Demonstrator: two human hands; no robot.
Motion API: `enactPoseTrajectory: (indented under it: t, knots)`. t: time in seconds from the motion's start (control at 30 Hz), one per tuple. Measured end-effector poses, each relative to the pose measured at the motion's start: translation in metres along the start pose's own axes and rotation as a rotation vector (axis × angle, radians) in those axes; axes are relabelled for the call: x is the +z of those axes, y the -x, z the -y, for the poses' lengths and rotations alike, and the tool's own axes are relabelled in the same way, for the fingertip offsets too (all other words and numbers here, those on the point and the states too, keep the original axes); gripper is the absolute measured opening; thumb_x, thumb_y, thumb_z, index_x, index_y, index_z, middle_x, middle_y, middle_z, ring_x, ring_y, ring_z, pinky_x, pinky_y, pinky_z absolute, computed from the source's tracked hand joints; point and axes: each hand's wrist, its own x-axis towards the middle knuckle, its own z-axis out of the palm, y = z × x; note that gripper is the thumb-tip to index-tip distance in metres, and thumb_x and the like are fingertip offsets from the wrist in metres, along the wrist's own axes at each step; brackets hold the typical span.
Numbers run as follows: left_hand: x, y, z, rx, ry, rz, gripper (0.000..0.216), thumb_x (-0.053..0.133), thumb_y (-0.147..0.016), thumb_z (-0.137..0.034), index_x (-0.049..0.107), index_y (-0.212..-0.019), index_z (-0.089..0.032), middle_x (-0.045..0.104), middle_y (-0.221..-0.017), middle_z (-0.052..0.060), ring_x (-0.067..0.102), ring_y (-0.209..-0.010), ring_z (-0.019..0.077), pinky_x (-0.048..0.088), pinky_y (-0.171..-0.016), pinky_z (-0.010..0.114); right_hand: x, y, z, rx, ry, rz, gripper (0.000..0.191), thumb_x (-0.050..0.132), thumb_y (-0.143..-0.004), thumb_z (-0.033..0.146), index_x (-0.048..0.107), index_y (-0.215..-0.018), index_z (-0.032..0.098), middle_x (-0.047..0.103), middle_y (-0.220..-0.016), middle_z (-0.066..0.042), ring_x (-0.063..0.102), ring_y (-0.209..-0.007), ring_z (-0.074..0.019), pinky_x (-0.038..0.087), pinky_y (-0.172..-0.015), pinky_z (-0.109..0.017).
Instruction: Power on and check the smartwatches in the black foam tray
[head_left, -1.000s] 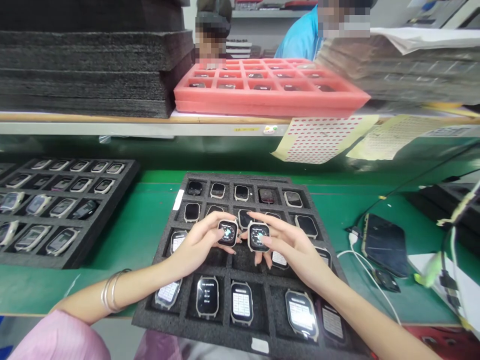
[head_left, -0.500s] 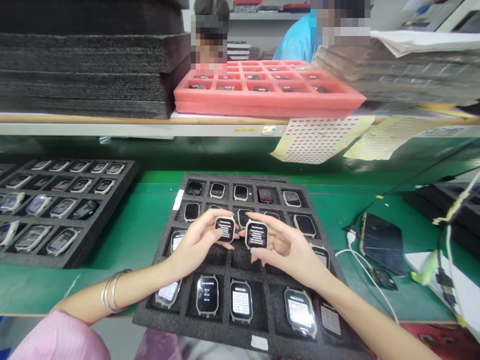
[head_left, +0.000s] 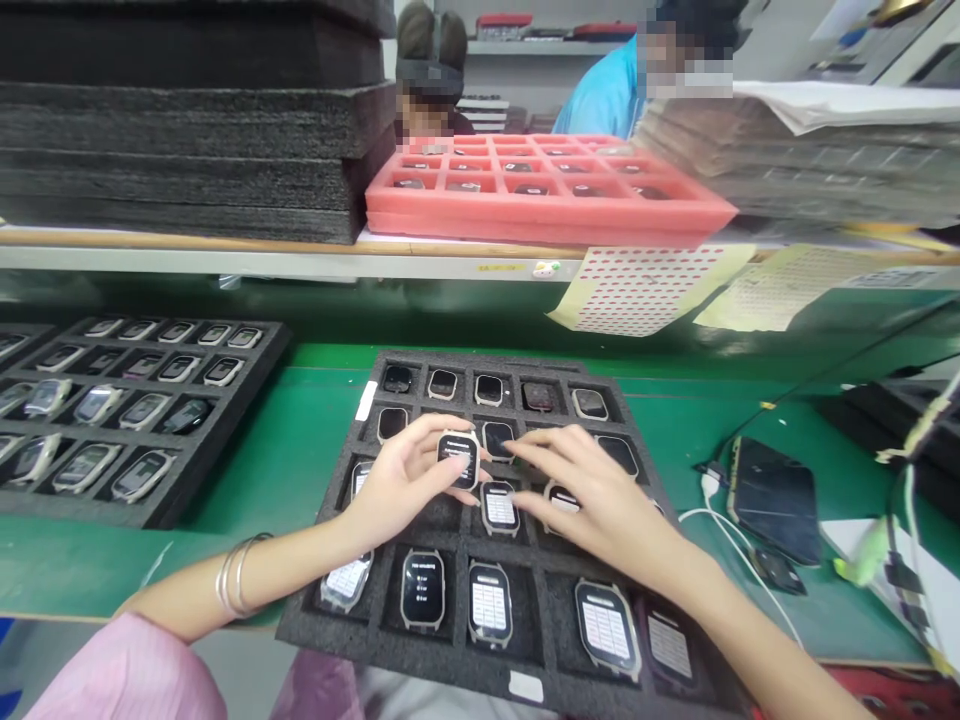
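My left hand [head_left: 420,470] holds a smartwatch case [head_left: 458,461] without straps above the black foam tray [head_left: 525,690], its thumb on the lit screen. My right hand [head_left: 581,490] has its fingers apart over the tray and holds nothing. Just by its fingertips, a watch with a white grid on its screen [head_left: 499,507] lies in a compartment. Another watch with a dark screen [head_left: 498,441] sits in the row behind, close to the right index finger. Nearer me, several watches lie in the front row, one with a dark menu [head_left: 423,590].
At left stands another foam tray of watches [head_left: 161,500]. A phone [head_left: 774,500] and white cable [head_left: 739,545] lie at right. Above, a shelf holds black foam stacks [head_left: 195,170] and a pink foam tray [head_left: 547,222]. Two people are beyond it, one in a blue top [head_left: 600,90].
The watch that my right hand held now lies in a middle compartment, and that hand's fingers have come off it. My left hand still holds its watch. The view has shifted slightly.
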Motion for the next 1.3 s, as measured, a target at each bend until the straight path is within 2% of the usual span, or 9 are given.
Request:
enactPoseTrajectory:
  t: [0.13, 0.3, 0.53, 0.7, 0.8, 0.93, 1.13, 1.23, 1.3]
  knots:
    - [0.000, -0.001, -0.001, -0.028, 0.013, 0.024, 0.030, 0.066, -0.085, -0.026, 0.055, -0.110, -0.017, 0.068, -0.096, 0.009, 0.068, -0.086, 0.0221, 0.061, -0.066, 0.031, -0.013, 0.012, -0.035, 0.166, 0.214, -0.160, 0.037, 0.041, -0.096, 0.043, 0.061, -0.107, 0.014, 0.064, -0.100, -0.015, 0.055, -0.095, -0.0307, 0.045, -0.086, -0.046]
    - [0.001, -0.002, -0.001, -0.050, 0.005, 0.008, 0.031, 0.068, -0.083, -0.028, 0.056, -0.109, -0.017, 0.069, -0.094, 0.009, 0.068, -0.082, 0.0208, 0.060, -0.063, 0.030, -0.013, 0.032, -0.067, 0.334, 0.381, -0.097, 0.052, 0.026, -0.096, 0.053, 0.059, -0.098, 0.013, 0.065, -0.086, -0.017, 0.059, -0.084, -0.0340, 0.049, -0.074, -0.046]
    - [0.002, -0.001, -0.002, -0.051, 0.002, 0.010, 0.030, 0.066, -0.084, -0.031, 0.056, -0.108, -0.017, 0.069, -0.094, 0.009, 0.068, -0.085, 0.0224, 0.060, -0.064, 0.030, -0.007, 0.036, -0.073, 0.413, 0.190, -0.156, 0.057, 0.036, -0.089, 0.065, 0.059, -0.096, 0.014, 0.065, -0.089, -0.015, 0.064, -0.084, -0.0310, 0.050, -0.075, -0.043]
    - [0.000, -0.002, -0.002, -0.057, -0.057, 0.033, 0.031, 0.066, -0.084, -0.030, 0.054, -0.109, -0.017, 0.068, -0.097, 0.010, 0.067, -0.087, 0.0221, 0.059, -0.067, 0.032, -0.020, 0.036, -0.073, 0.457, 0.087, -0.162, 0.065, 0.043, -0.082, 0.074, 0.069, -0.092, 0.015, 0.060, -0.072, -0.010, 0.058, -0.061, -0.0250, 0.047, -0.061, -0.039]
    - [-0.011, 0.002, 0.001, -0.020, -0.319, 0.086, 0.050, 0.073, -0.078, -0.028, 0.051, -0.122, -0.022, 0.066, -0.103, 0.008, 0.066, -0.091, 0.0241, 0.058, -0.076, 0.037, -0.026, 0.039, -0.072, 0.449, 0.034, -0.138, 0.060, 0.046, -0.081, 0.073, 0.070, -0.080, 0.018, 0.062, -0.073, -0.009, 0.056, -0.062, -0.0238, 0.046, -0.060, -0.038]
    - [-0.031, 0.013, 0.011, 0.234, -0.886, 0.009, 0.053, 0.070, -0.080, -0.032, 0.052, -0.130, -0.023, 0.064, -0.112, 0.010, 0.062, -0.102, 0.0282, 0.051, -0.090, 0.045, -0.025, 0.039, -0.072, 0.438, -0.099, -0.163, 0.049, 0.053, -0.082, 0.065, 0.065, -0.079, 0.019, 0.067, -0.085, -0.011, 0.062, -0.080, -0.0264, 0.047, -0.074, -0.038]
    - [-0.034, 0.018, 0.010, 0.395, -1.344, 0.144, 0.060, 0.064, -0.081, -0.050, 0.053, -0.128, -0.014, 0.061, -0.118, 0.016, 0.057, -0.106, 0.0330, 0.049, -0.087, 0.048, -0.009, 0.034, -0.070, 0.548, -0.320, -0.305, 0.041, 0.065, -0.076, 0.059, 0.064, -0.080, 0.018, 0.070, -0.080, -0.007, 0.065, -0.077, -0.0256, 0.047, -0.073, -0.035]
    - [-0.038, 0.013, 0.001, 0.411, -1.584, 0.014, 0.047, 0.050, -0.091, -0.047, 0.056, -0.124, -0.013, 0.054, -0.128, 0.019, 0.048, -0.118, 0.0371, 0.043, -0.092, 0.055, -0.002, 0.036, -0.068, 0.601, -0.402, -0.428, 0.039, 0.071, -0.071, 0.057, 0.066, -0.076, 0.018, 0.069, -0.077, -0.005, 0.065, -0.076, -0.0240, 0.046, -0.073, -0.033]
    - [-0.048, 0.009, -0.001, 0.374, -1.590, -0.116, 0.041, 0.038, -0.097, -0.039, 0.052, -0.128, -0.016, 0.050, -0.132, 0.018, 0.043, -0.124, 0.0344, 0.039, -0.098, 0.056, 0.001, 0.039, -0.067, 0.629, -0.421, -0.472, 0.038, 0.070, -0.072, 0.056, 0.066, -0.077, 0.019, 0.070, -0.078, -0.005, 0.065, -0.076, -0.0231, 0.046, -0.074, -0.033]
